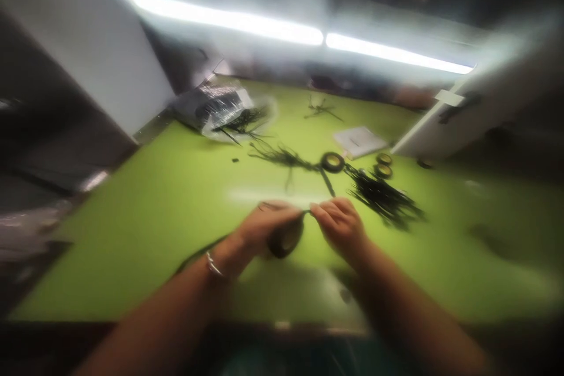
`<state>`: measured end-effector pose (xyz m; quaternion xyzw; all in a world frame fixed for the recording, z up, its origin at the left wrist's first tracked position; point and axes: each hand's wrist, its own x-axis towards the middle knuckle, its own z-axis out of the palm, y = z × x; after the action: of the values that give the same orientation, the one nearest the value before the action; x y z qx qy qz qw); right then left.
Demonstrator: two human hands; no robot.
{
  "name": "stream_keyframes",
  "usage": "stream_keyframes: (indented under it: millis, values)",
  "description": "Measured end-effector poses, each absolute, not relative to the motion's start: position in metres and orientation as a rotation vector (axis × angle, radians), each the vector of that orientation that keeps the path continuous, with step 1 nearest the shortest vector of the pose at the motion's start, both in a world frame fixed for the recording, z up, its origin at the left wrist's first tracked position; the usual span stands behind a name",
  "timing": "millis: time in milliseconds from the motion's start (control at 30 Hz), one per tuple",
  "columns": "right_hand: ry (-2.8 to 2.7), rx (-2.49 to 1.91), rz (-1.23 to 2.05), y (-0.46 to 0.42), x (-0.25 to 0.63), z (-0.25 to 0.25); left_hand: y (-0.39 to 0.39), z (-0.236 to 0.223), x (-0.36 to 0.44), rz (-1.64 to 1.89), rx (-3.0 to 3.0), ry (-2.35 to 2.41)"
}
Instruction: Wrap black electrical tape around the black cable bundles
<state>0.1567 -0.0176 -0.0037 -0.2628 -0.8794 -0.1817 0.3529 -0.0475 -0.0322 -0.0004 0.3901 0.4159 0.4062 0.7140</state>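
Observation:
Above the front part of the green tabletop, my two hands nearly meet at the fingertips. My left hand [264,226] is closed on a roll of black tape [282,242], which hangs beneath its fingers. A short dark strand [307,211] bridges the gap between the hands; blur hides whether it is cable or tape. The fingers of my right hand [341,223] pinch its other end. From behind my left wrist a black cable [198,254] trails towards the lower left.
Black cable bundles [383,197] lie beyond my right hand, near another tape roll [332,161]. Smaller rolls [383,171] sit to the right by a white booklet [359,141]. A clear plastic bag [220,108] stands back left. White side panels [467,111] flank the green table [154,205].

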Motion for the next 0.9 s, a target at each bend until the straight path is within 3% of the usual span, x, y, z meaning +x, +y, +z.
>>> stream_keyframes:
  millis: [133, 400, 500, 633, 900]
  values:
    - [-2.268, -0.735, -0.377, -0.018, 0.152, -0.003, -0.033, 0.003, -0.044, 0.973, 0.959, 1.036]
    - [-2.357, -0.924, 0.155, -0.025, 0.139, -0.002, -0.036, -0.001, -0.036, 1.267, 1.73, 1.168]
    - [-2.3, -0.942, 0.24, -0.025, 0.142, 0.0, -0.037, -0.001, -0.035, 1.207, 1.615, 1.142]
    - [-2.27, -0.924, 0.069, -0.024, 0.145, 0.005, -0.038, 0.006, -0.036, 0.922, 1.244, 1.134]
    - [-2.26, -0.798, 0.074, -0.024, 0.145, 0.009, -0.032, 0.008, -0.047, 0.873, 1.011, 1.065]
